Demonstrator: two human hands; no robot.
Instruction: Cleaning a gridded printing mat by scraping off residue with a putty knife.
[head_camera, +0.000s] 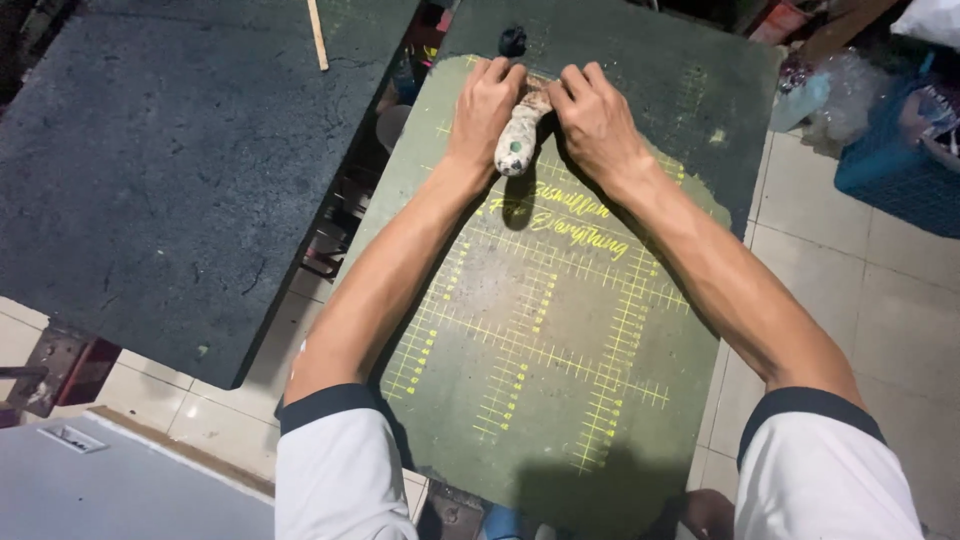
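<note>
A dull green platen (560, 400) crossed by a yellow ruled grid and yellow script lettering; on it, a handle (520, 135) mottled off-white and grey with a green spot at its end, gripped by the left hand (485, 105) and right hand (598, 118). Beside it a dark blue-grey speckled board (170, 170) bearing a pale wooden stick (317, 35). White sleeves (335, 470) edged in navy, pale cream floor tiles (880, 300), a blue crate (895, 175) at far right
</note>
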